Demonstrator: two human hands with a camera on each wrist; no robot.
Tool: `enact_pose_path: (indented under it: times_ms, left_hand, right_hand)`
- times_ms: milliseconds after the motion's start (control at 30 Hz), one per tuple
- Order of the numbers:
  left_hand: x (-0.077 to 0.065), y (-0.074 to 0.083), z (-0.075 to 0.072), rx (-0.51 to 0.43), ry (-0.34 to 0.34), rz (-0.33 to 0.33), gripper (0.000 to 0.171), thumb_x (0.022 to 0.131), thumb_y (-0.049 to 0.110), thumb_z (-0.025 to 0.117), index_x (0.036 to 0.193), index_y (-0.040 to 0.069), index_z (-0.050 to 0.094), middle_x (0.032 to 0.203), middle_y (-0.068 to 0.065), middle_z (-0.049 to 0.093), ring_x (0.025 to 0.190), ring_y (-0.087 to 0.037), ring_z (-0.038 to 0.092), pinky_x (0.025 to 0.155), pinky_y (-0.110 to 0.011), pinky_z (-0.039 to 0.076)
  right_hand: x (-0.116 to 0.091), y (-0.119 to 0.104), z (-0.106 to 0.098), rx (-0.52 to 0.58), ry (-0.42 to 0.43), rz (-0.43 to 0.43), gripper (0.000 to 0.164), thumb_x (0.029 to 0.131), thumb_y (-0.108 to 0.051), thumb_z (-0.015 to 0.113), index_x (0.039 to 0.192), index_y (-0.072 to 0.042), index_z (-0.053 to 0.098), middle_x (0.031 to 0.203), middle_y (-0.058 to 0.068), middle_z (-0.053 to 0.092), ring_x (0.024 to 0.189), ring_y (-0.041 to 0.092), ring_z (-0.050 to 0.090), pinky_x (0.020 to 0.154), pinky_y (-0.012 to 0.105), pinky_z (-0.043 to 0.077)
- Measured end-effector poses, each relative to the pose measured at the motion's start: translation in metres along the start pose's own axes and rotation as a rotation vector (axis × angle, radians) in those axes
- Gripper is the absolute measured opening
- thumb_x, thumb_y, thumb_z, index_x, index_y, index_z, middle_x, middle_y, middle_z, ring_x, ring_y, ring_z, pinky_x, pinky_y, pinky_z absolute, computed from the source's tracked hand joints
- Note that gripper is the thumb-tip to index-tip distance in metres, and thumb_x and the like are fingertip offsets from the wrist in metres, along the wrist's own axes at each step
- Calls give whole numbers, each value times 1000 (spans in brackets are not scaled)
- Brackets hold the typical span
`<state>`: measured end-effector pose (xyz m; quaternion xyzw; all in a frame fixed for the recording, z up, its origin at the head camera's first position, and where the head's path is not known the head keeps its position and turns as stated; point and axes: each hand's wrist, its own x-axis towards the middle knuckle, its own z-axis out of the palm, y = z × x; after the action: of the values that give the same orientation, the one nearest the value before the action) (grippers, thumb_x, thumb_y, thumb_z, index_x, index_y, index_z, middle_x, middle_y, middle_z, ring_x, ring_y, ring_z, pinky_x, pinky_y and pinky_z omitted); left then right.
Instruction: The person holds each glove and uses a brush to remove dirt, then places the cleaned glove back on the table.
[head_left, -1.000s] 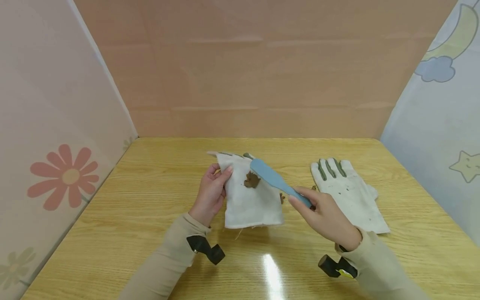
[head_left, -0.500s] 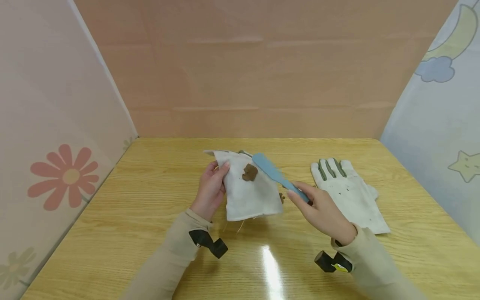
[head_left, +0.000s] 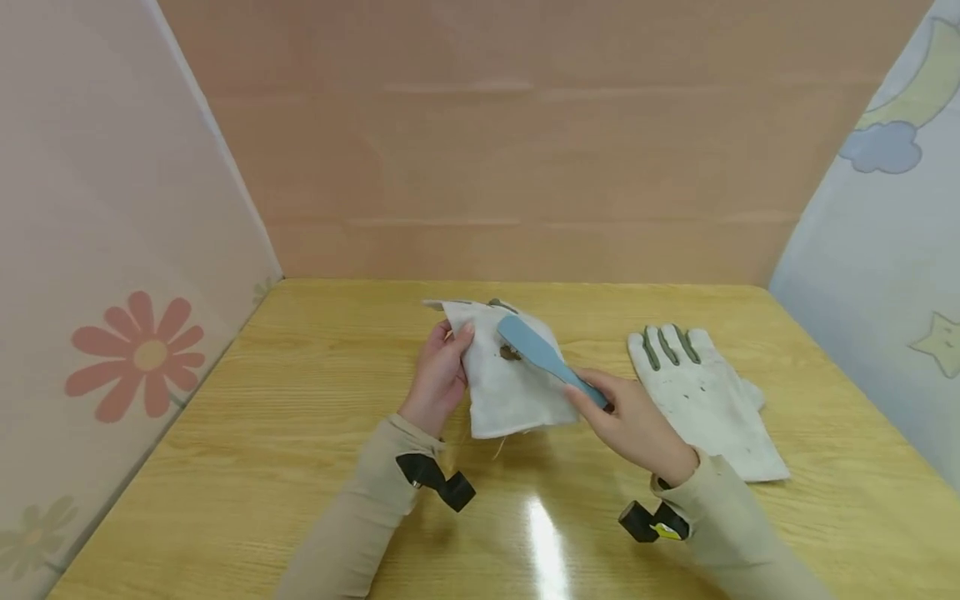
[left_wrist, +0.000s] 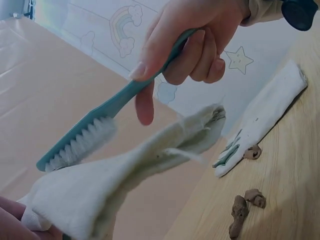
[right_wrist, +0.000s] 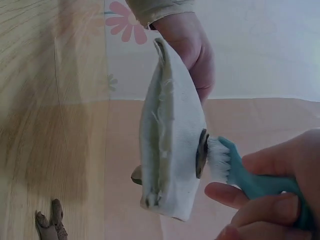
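My left hand (head_left: 437,375) grips a white cloth glove (head_left: 517,404) by its left side, thumb on the near face, holding it raised over the table. A brown clay-like lump (right_wrist: 201,154) sticks to that face. In my right hand (head_left: 630,417) is a blue brush (head_left: 536,346) with white bristles (left_wrist: 82,143), its handle held between thumb and curled fingers. The right wrist view has the bristles (right_wrist: 218,159) against the lump or right beside it. In the head view the brush head covers part of the lump.
A second white glove (head_left: 708,400) with green trim between its fingers lies on the table (head_left: 300,433) at the right. Brown lumps (left_wrist: 239,215) lie on the wood, and another (left_wrist: 252,152) lies beside that glove. Printed walls enclose the table's back and sides.
The brush has come down and left over the brown lump, which was uncovered half a second ago. The view has shifted slightly. The left hand keeps its hold on the glove.
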<state>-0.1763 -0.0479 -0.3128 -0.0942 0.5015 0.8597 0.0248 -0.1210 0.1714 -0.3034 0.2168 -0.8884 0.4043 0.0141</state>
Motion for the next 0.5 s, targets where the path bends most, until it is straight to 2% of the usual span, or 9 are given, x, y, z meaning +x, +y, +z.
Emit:
enact_pose_path:
  times_ms: [133, 267, 367, 500]
  left_hand:
    - [1, -2, -2, 3, -2, -11, 31, 99, 8, 42, 130, 4, 39, 113, -5, 54, 94, -10, 59, 87, -27, 48]
    - [-1, -1, -2, 6, -24, -11, 31, 99, 9, 41, 130, 6, 39, 114, -6, 55, 89, -8, 61, 78, -24, 50]
    - [-3, -1, -2, 4, -48, -6, 29, 100, 10, 41, 128, 7, 40, 114, -7, 56, 89, -7, 62, 77, -24, 51]
    - [-3, 1, -2, 6, -70, 0, 25, 100, 11, 40, 125, 8, 40, 113, -7, 57, 88, -8, 63, 75, -24, 51]
  right_hand:
    - [-4, -2, -5, -36, -13, 34, 28, 97, -25, 52, 117, -10, 62, 56, -5, 37, 43, 1, 26, 41, 22, 30]
    - [-7, -6, -8, -29, 29, 47, 29, 97, -24, 51, 120, -10, 60, 54, -5, 35, 41, 3, 25, 40, 23, 30]
    - [-7, -7, -5, -2, 55, 35, 31, 97, -22, 51, 124, -9, 58, 53, -5, 35, 40, 2, 25, 39, 23, 30]
    - [-5, -6, 0, 0, 44, 16, 32, 97, -20, 52, 124, -6, 58, 55, -4, 39, 42, 1, 27, 40, 22, 31]
